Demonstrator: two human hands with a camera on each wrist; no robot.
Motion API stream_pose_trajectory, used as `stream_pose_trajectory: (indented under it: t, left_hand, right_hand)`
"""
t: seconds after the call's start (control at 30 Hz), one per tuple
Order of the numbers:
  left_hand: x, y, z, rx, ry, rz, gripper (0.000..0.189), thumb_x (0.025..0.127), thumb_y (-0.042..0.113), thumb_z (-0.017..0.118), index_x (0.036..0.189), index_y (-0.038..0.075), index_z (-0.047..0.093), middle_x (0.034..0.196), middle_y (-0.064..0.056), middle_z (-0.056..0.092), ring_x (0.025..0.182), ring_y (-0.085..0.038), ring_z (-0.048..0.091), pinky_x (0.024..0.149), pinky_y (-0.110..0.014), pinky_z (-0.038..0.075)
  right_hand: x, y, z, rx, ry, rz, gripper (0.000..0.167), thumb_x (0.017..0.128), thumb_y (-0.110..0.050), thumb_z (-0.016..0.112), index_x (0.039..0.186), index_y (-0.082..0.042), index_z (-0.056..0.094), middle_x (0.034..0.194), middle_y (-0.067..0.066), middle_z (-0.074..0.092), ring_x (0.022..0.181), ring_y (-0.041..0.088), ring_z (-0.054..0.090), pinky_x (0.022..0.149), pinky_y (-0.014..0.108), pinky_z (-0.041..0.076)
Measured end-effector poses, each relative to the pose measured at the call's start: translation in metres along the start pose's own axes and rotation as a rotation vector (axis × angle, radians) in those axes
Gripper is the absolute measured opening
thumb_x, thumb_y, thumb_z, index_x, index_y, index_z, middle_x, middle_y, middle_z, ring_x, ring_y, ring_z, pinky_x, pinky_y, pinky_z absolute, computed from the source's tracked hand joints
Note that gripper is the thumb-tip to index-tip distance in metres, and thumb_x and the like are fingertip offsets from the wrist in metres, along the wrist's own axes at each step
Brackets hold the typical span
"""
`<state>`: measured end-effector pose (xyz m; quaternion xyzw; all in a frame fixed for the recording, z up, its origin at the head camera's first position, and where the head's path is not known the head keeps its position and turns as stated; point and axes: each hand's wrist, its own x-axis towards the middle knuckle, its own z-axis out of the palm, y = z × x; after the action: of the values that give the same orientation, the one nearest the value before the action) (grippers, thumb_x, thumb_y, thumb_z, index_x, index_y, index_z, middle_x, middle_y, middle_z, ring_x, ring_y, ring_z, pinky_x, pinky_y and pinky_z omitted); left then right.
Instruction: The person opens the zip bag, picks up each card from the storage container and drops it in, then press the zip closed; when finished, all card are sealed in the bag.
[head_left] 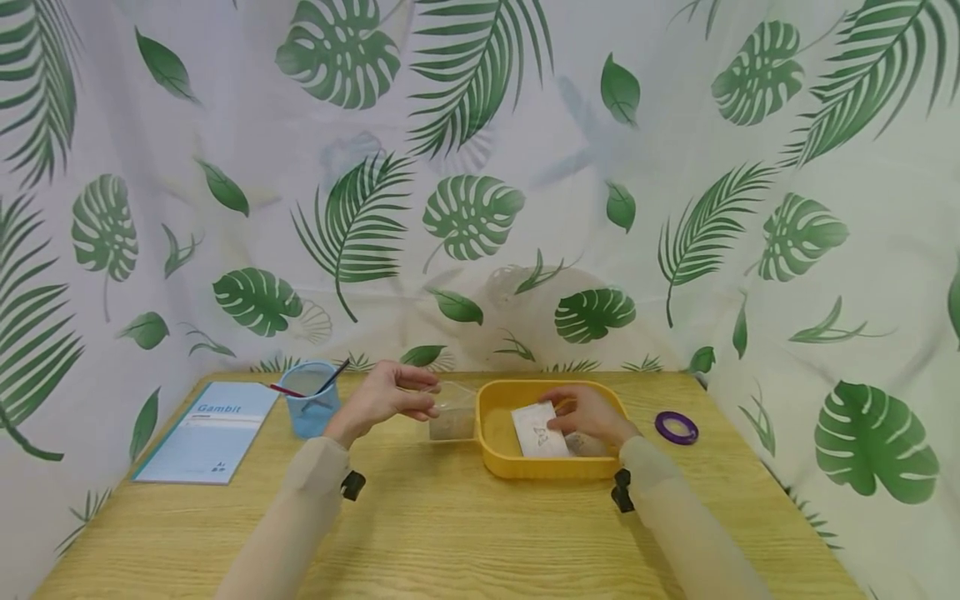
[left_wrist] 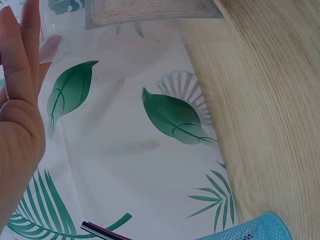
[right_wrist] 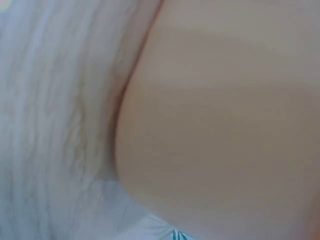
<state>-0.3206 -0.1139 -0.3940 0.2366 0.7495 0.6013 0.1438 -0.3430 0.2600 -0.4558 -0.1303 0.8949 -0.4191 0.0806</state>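
Note:
My left hand (head_left: 386, 398) pinches the top of a clear plastic bag (head_left: 453, 396) between thumb and fingers, left of the yellow basket (head_left: 558, 470). Low in the bag sits a greyish printed paper (head_left: 448, 427); the left wrist view shows fine writing on this paper (left_wrist: 150, 11). Over the basket, my right hand (head_left: 588, 412) holds a white card (head_left: 531, 429) with a butterfly-like drawing by its right side. Something pale and clear lies under that hand in the basket, partly hidden. The right wrist view is filled by blurred skin and sleeve.
A blue mesh pen cup (head_left: 313, 415) with a few pens stands left of my left hand. Beyond it lies a light blue notebook (head_left: 213, 433). A purple tape roll (head_left: 677, 427) rests right of the basket. A leaf-patterned curtain (head_left: 472, 217) hangs behind the wooden table (head_left: 465, 533).

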Motion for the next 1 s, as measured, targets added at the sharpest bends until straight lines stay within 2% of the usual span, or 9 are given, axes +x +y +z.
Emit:
stream_pose_trajectory:
  t: [0.2,0.3,0.53,0.73,1.0]
  left_hand:
    - [-0.001,0.001,0.000,0.001,-0.008,-0.004,0.045,0.091,0.003,0.067,0.133,-0.007,0.056,0.132,-0.030,0.057,0.087,-0.028,0.074,0.075,-0.036,0.063]
    - [-0.001,0.001,-0.002,-0.003,-0.009,-0.003,0.044,0.091,0.003,0.067,0.132,-0.007,0.056,0.132,-0.031,0.057,0.087,-0.028,0.074,0.077,-0.039,0.062]
    - [-0.001,0.000,-0.002,-0.002,-0.001,-0.018,0.044,0.090,0.003,0.068,0.132,-0.006,0.058,0.132,-0.029,0.058,0.086,-0.027,0.075,0.077,-0.040,0.062]
    - [0.000,-0.001,0.000,0.002,0.008,-0.027,0.043,0.090,0.002,0.068,0.131,-0.004,0.059,0.131,-0.028,0.059,0.085,-0.027,0.075,0.083,-0.051,0.059]
    - [0.002,0.000,0.001,-0.014,0.004,-0.036,0.044,0.090,0.002,0.067,0.133,-0.006,0.057,0.133,-0.030,0.056,0.086,-0.026,0.075,0.089,-0.059,0.053]
  right_hand:
    - [0.000,-0.005,-0.001,0.138,0.005,-0.057,0.046,0.089,-0.008,0.071,0.133,-0.005,0.058,0.118,0.020,0.059,0.089,0.021,0.066,0.074,0.039,0.063]
    - [0.002,-0.011,-0.002,0.184,0.033,-0.081,0.047,0.092,-0.006,0.068,0.137,-0.004,0.054,0.115,0.022,0.057,0.088,0.021,0.067,0.071,0.039,0.063]
    - [0.003,-0.028,-0.001,0.217,0.097,-0.137,0.049,0.093,-0.007,0.067,0.139,-0.006,0.052,0.116,0.021,0.054,0.086,0.025,0.067,0.069,0.036,0.063]
    - [0.001,-0.039,0.004,0.286,0.137,-0.168,0.047,0.093,-0.010,0.068,0.137,-0.009,0.054,0.117,0.021,0.052,0.087,0.025,0.069,0.070,0.036,0.063]
    - [0.001,-0.051,0.010,0.351,0.204,-0.190,0.044,0.092,-0.007,0.067,0.134,-0.010,0.055,0.109,0.019,0.059,0.084,0.017,0.068,0.070,0.047,0.063]
